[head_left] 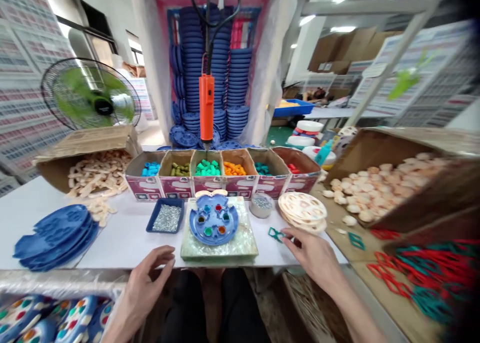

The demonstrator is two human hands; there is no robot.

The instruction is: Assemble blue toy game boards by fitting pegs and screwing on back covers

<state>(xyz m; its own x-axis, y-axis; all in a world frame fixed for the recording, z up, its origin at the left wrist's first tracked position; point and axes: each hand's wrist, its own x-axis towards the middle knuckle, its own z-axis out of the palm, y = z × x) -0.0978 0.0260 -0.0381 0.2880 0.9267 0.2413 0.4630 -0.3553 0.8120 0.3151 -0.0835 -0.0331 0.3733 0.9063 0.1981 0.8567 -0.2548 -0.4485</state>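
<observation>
Pinching flat green plastic frame [276,234] by edge, right hand [315,255] near stacked cream discs [303,206]; shallow grip could slip. Left hand [144,280] empty, half-curled. Round blue plastic plate [215,239], 6 coloured pieces inside, on marbled block [245,243]; bump might unseat pieces.

Wide lane left, wall at the back!

White table [123,240] lay bare between blue discs [56,237] and blue tray [149,225]; only a slim gap split tray from block [187,248]; the bin row [178,188] barred the back; an orange driver [206,108] dangled mid-path.
</observation>
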